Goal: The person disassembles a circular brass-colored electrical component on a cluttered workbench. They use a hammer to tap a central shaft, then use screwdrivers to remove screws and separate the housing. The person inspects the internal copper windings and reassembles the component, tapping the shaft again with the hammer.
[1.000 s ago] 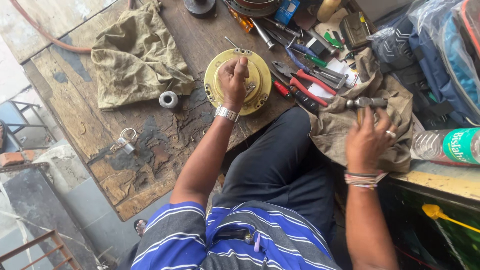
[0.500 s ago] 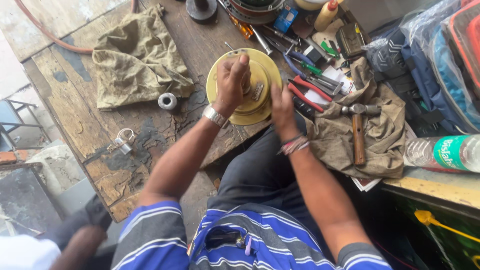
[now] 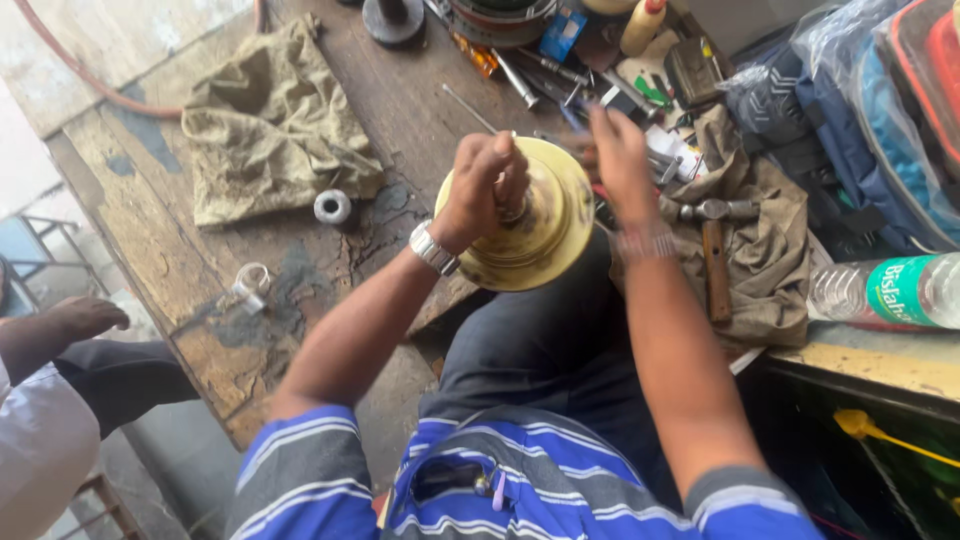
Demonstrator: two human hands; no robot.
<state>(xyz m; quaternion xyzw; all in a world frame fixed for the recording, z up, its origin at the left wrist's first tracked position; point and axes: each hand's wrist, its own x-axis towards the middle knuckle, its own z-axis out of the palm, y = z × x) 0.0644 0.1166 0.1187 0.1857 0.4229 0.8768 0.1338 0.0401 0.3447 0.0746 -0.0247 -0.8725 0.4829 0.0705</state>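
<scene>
Brass-coloured metal fills the middle of the view: a round, dished disc (image 3: 535, 225) with a raised hub, lifted and tilted just off the near edge of the wooden bench (image 3: 150, 230), above the person's lap. The left hand (image 3: 482, 185) is clenched around the hub at the disc's centre, wrist and watch turned toward the camera. The right hand (image 3: 620, 150) is blurred, fingers spread, at the disc's far rim; whether it grasps the rim or only brushes it I cannot tell.

To do this step well, my judgement is that the left grip should stay firm and low on the hub so the disc does not wobble, while the right hand steadies or turns the rim with an even pull rather than a jerk. Keeping the disc over the lap or back over the bench edge would guard against dropping it.

On the cloth (image 3: 760, 240) toward the right end of the bench lies a hammer (image 3: 712, 250), well within reach, beside a heap of pliers and small tools (image 3: 640, 90) along the far edge. A plastic bottle (image 3: 885, 292) lies on its side at the right. An olive rag (image 3: 270, 130), a small grey roll (image 3: 333, 207) and a loop of white tape (image 3: 252, 282) sit toward the left. Another person's hand (image 3: 85, 318) rests on a knee beyond the left corner.
</scene>
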